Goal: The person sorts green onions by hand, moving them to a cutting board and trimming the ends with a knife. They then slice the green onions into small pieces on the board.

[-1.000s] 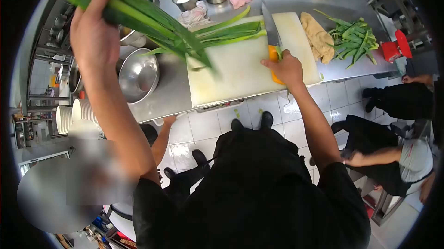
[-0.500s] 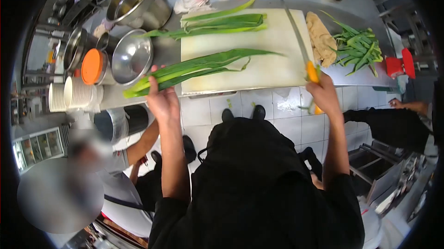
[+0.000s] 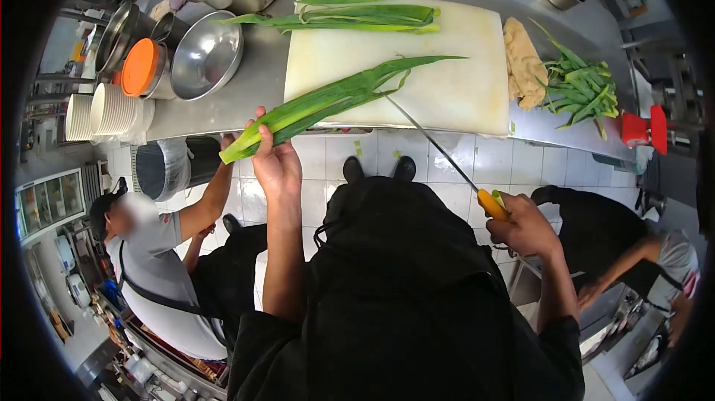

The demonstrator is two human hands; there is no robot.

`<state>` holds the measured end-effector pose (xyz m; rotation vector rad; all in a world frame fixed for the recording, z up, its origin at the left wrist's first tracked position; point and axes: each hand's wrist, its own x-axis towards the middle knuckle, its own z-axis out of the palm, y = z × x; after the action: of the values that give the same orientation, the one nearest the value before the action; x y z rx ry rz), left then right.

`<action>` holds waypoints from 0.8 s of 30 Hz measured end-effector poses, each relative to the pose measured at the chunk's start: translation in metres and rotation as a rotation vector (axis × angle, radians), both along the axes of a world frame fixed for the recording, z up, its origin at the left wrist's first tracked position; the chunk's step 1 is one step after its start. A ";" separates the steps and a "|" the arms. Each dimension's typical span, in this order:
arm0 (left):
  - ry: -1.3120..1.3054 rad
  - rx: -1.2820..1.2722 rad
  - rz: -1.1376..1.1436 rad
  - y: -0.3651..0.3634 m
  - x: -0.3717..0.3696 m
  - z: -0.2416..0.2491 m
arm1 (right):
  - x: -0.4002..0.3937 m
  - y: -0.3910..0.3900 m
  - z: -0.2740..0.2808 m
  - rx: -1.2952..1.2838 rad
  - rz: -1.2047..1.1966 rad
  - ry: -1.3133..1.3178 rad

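Note:
My left hand (image 3: 277,165) is closed around the pale lower end of a bunch of long green leek leaves (image 3: 335,98). The leaves slant up and to the right, over the white cutting board (image 3: 465,66). In my right hand (image 3: 527,226) is a knife (image 3: 436,144) with a yellow handle. Its blade points up and left, the tip near the board's front edge, just below the leaves. A small green piece (image 3: 500,198) shows beside the handle within my fingers. More leek leaves (image 3: 365,18) lie along the far side of the board.
Right of the board are a tan cloth (image 3: 525,66) and a heap of green leaves (image 3: 585,88). A steel bowl (image 3: 207,55), an orange-lidded container (image 3: 141,66) and stacked cups (image 3: 115,112) stand left. One person (image 3: 160,274) is close on my left, another (image 3: 618,230) on my right.
The knife has come down and toward me from the board's right side, its tip swinging left toward the leaves. My left hand has shifted slightly right, and the leaves tilt more steeply.

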<state>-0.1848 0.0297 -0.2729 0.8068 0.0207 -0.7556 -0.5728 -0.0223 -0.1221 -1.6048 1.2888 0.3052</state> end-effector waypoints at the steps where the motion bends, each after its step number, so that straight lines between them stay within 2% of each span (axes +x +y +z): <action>1: -0.001 -0.002 0.005 0.001 -0.001 0.000 | -0.004 0.003 -0.005 -0.048 0.017 -0.038; 5: -0.002 -0.008 0.006 0.004 -0.005 0.007 | -0.008 0.014 -0.019 -0.107 -0.030 -0.234; 8: 0.000 -0.021 -0.011 0.006 -0.006 0.010 | 0.002 0.012 -0.038 -0.034 0.061 0.114; 11: 0.004 -0.025 -0.007 0.007 -0.006 0.012 | -0.001 0.016 -0.044 0.029 -0.033 0.101; 15: 0.000 -0.052 -0.020 0.003 -0.001 0.017 | 0.004 0.019 -0.045 0.001 0.010 0.204; 20: -0.026 -0.065 -0.032 -0.004 0.004 0.026 | 0.013 0.028 -0.035 0.040 -0.077 0.250; 24: -0.041 -0.124 -0.001 -0.001 0.039 0.028 | 0.015 0.037 -0.033 0.053 -0.065 0.308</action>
<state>-0.1458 0.0284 -0.2448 0.7036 -0.0625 -0.7341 -0.5582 0.0146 -0.1547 -1.5076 1.5491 0.5579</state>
